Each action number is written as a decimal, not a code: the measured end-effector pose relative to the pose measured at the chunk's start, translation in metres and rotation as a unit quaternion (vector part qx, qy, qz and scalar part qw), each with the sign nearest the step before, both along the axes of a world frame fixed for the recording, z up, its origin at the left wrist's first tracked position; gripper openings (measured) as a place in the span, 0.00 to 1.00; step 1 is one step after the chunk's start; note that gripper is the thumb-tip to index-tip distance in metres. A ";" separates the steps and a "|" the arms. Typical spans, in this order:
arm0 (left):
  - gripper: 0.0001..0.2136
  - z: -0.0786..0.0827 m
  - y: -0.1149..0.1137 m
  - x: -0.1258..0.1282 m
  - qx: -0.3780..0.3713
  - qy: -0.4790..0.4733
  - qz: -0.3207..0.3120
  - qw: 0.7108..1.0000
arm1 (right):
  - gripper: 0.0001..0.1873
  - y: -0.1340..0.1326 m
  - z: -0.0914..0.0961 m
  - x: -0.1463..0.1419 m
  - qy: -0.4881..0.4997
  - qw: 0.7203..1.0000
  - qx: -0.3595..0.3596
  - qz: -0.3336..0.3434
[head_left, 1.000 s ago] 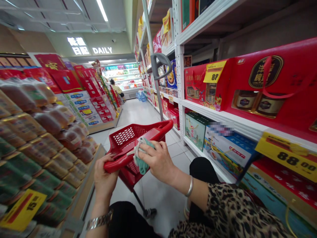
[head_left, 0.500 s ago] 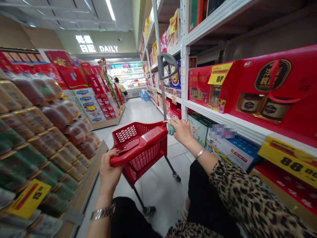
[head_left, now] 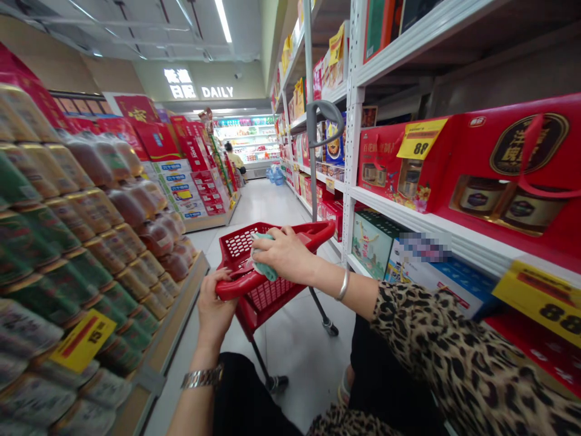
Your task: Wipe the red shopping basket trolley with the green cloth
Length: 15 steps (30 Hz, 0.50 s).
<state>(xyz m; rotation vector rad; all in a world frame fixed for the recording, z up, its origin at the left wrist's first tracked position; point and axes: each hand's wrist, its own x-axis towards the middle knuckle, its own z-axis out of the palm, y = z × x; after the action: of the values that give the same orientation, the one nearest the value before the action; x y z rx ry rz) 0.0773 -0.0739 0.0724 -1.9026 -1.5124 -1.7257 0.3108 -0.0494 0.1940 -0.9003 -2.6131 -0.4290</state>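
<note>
In front of me stands a red shopping cart [head_left: 267,297] with a perforated plastic basket and thin dark legs on casters. My left hand [head_left: 215,307] is closed around the left end of its red handle. A light green cloth [head_left: 264,257] is under the fingers of my right hand [head_left: 288,253], which presses it on the handle near the middle. The palm covers part of the cloth and of the handle. Behind the cart's right side rises a grey pole with a looped grip [head_left: 323,124].
On the right, white shelves [head_left: 394,209] carry red gift boxes [head_left: 508,175] with jars and yellow price tags. Stacked cans [head_left: 91,254] and bottles fill a low platform on the left. A tiled aisle [head_left: 261,203] runs toward a lit cooler [head_left: 254,136], where a person [head_left: 235,158] is crouched.
My right hand has moved left with the cloth, from the handle's right end to its middle. My left hand keeps its hold. The view has shifted slightly left.
</note>
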 end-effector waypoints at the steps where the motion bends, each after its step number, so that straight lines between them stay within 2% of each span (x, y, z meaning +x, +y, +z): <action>1: 0.08 0.000 0.000 -0.001 0.000 -0.001 0.001 1.000 | 0.14 -0.001 0.002 -0.001 -0.010 1.000 -0.010 -0.003; 7: 0.09 -0.001 -0.002 -0.005 -0.001 -0.001 -0.011 1.000 | 0.23 0.009 0.014 0.019 -0.028 0.994 -0.084 -0.063; 15: 0.09 -0.001 0.000 -0.004 0.000 -0.004 -0.021 1.000 | 0.23 0.059 0.009 0.077 0.004 0.963 -0.142 -0.229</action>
<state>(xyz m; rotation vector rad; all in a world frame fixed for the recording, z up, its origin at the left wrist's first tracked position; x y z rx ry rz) 0.0729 -0.0741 0.0712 -1.9434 -1.4862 -1.7512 0.3877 0.0094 0.2030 -1.6104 -2.4833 -0.1569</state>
